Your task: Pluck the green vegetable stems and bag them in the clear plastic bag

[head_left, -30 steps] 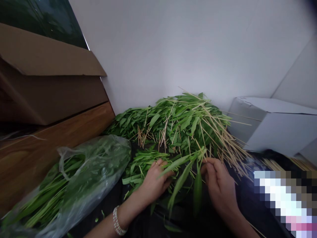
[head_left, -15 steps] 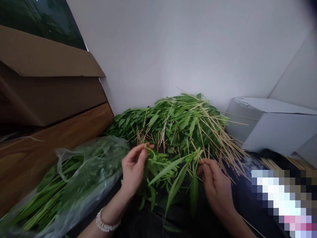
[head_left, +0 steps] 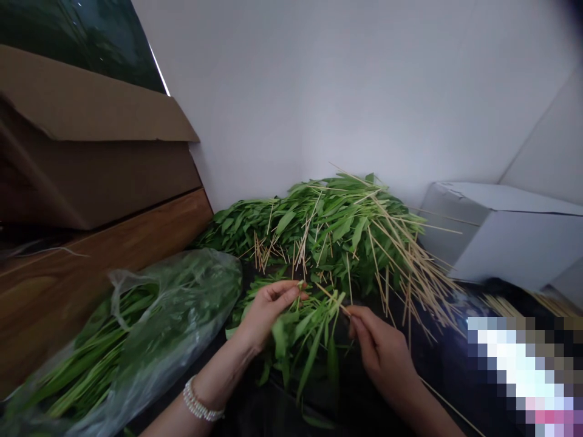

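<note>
Pinched between the thumb and fingertips of my left hand (head_left: 273,309) is the stem end of a leafy green (head_left: 300,284). My right hand (head_left: 382,346) is closed on a thin wooden skewer (head_left: 325,292), which points left and up towards my left hand. Several long-leaved greens (head_left: 314,346) hang down from the skewer, with their pale stem ends pierced by it close to my right fingers. Behind both hands lies a big heap of leafy greens (head_left: 291,221) with many skewers (head_left: 416,267) sticking out, mostly at the right.
At left, a clear plastic bag (head_left: 182,328) holds more greens. A cardboard box (head_left: 113,170) rests on a wooden surface (head_left: 150,227) beyond it. A white box (head_left: 523,237) stands at right against the white wall (head_left: 341,91). Black sheeting (head_left: 282,413) lies below my hands.
My left hand has moved right and slightly down with a stem in its fingertips. My right hand has shifted left with the loaded skewer, whose tip now shows between the hands.
</note>
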Tool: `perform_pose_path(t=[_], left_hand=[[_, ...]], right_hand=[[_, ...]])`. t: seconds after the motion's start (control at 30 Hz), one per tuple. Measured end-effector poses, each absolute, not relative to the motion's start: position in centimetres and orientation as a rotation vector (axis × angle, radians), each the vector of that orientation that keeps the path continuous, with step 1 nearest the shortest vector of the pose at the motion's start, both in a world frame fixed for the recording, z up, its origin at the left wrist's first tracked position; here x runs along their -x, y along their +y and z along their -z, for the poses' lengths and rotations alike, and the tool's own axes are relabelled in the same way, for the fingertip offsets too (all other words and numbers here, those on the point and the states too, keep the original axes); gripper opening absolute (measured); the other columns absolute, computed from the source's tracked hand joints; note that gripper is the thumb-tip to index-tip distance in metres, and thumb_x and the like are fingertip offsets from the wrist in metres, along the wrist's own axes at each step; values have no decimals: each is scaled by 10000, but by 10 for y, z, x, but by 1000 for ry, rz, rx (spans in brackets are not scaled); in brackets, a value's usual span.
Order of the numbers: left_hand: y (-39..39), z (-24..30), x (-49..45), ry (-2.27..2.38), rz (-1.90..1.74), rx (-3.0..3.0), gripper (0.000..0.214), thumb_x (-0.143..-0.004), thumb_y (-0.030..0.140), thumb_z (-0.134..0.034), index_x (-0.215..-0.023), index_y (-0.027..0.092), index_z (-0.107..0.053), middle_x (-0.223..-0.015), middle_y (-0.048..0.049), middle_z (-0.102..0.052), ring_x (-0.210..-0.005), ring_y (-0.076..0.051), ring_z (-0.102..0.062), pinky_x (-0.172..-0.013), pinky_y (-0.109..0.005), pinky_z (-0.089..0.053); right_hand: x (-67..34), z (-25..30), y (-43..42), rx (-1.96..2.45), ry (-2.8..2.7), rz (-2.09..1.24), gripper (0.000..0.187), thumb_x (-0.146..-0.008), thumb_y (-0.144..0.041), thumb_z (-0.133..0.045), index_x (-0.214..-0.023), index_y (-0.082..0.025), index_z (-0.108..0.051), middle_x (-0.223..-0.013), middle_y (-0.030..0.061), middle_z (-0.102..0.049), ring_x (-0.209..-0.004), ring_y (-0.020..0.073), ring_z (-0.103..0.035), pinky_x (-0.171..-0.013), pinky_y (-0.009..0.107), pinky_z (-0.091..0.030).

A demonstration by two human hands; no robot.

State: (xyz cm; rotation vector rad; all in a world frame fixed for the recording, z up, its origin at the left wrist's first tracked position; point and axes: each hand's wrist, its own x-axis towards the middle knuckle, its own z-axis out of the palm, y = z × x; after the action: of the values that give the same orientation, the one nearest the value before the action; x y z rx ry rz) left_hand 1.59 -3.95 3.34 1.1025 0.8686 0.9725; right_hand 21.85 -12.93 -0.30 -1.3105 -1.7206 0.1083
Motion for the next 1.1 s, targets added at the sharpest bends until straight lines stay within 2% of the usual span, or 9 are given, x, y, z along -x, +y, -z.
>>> perform_pose_path(t=[0.13,0.27,0.4,0.8,1.1], left_hand=[[-42,-32,-19,792,-949,-1108,308,-662,305,-816,-901,149,-701,-898,-79,-748,-739,-154,-684,-689,-241,-523],[-43,-32,-19,782,-968,-1112,246,-666,272,-816,-806,141,-661,-836,-62,-743,-739,-142,-673,-708,-230,-506],[-42,-32,-19,790,-983,-1106,227,-682,273,-803,-815,151,-665,-827,-48,-741,-718,-125,-662,-701,-214,-495],[-42,-31,-20,823,-1016,-1113,276,-627,302,-833,-826,152,-716,-784,-42,-735,-725,-146,-662,-737,-253,-499],[-42,-30,-20,824,-1011,-1115,255,-640,306,-826,-816,153,-724,-770,-36,-732,-681,-122,-645,-693,-226,-493]], right_hand=[[-216,9,-127,1260,-1819,12,248,-949,-187,-363,-1078,-198,-575,-769,17,-656,-674,132,-652,-629,223,-503],[-216,12,-127,1287,-1845,75,273,-942,-166,-348,-1082,-200,-581,-850,40,-693,-735,142,-682,-660,233,-529],[-215,14,-127,1314,-1855,99,267,-942,-154,-355,-1081,-195,-578,-905,47,-705,-769,145,-692,-675,238,-542],[-216,16,-127,1347,-1863,106,271,-939,-146,-355,-1082,-194,-580,-922,45,-710,-760,146,-696,-682,245,-548],[-215,17,-127,1338,-1863,112,253,-946,-158,-364,-1081,-183,-577,-930,54,-711,-759,158,-698,-683,264,-553]])
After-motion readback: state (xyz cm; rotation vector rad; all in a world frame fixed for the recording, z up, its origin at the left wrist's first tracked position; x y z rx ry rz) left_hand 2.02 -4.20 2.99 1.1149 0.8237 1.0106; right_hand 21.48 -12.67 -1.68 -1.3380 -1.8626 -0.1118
